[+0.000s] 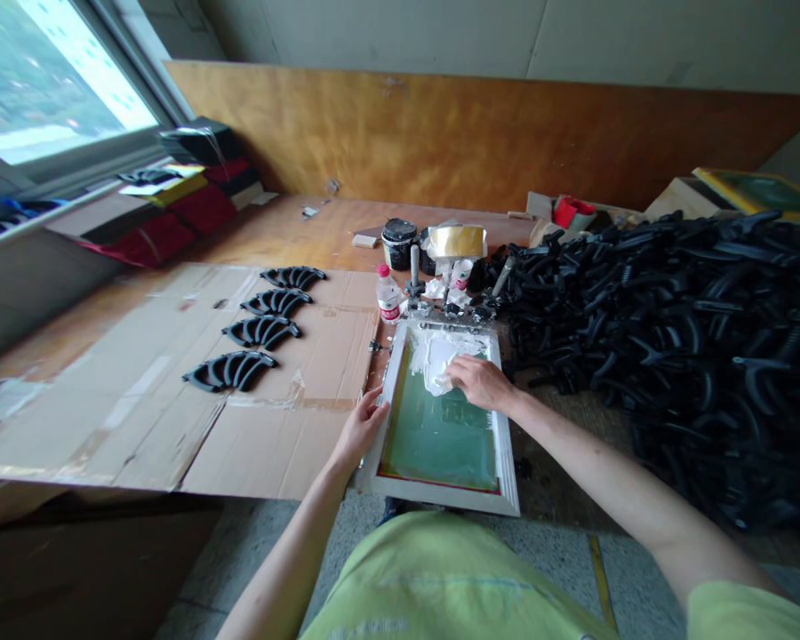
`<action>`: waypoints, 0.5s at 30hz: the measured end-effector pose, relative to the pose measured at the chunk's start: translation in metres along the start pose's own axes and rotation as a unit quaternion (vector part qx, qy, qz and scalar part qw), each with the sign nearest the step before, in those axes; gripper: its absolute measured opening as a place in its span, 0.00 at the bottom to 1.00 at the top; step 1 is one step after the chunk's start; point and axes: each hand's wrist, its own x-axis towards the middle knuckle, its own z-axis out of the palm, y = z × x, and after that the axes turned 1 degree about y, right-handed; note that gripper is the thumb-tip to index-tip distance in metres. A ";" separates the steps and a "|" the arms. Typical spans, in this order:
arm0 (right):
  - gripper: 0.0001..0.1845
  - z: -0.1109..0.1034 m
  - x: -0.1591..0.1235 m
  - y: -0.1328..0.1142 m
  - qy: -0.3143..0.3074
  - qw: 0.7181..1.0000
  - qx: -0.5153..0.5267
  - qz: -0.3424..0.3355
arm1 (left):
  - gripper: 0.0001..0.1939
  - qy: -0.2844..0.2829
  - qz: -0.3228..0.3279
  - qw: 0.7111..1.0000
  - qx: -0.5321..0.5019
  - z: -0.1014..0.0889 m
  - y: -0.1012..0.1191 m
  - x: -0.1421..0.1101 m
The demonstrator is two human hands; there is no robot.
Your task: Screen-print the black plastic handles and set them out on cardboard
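Note:
A screen printing frame [508,476] with a green mesh lies in front of me, its far end at a metal clamp [450,318]. White paste [463,342] is smeared over the far part of the mesh. My left hand [362,427] grips the frame's left edge, fingers and thumb close together. Over the mesh, my right hand [484,382] is closed, with its fingertips at a whitish piece [438,380] coated in paste. Whether that piece is a cloth or a scraper I cannot tell.
Left, several black curved plastic parts [230,371] lie in a row on cardboard [313,444]. A large heap of black parts [640,320] fills the right side. Behind the frame stand a red-capped bottle [388,298], a black tub [398,242] and a tape roll [457,240].

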 end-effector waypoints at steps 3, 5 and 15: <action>0.20 -0.015 0.036 0.015 0.050 0.996 0.005 0.078 | 0.39 -0.016 -0.002 1.000 -0.007 -0.004 0.020 -0.010; 0.29 -0.028 0.057 0.032 0.064 0.989 -0.009 0.134 | 0.37 -0.023 0.005 1.000 -0.007 -0.007 0.040 -0.017; 0.12 -0.022 -0.028 0.083 0.175 0.915 0.061 0.359 | 0.23 0.034 0.226 0.963 -0.144 0.028 0.149 0.007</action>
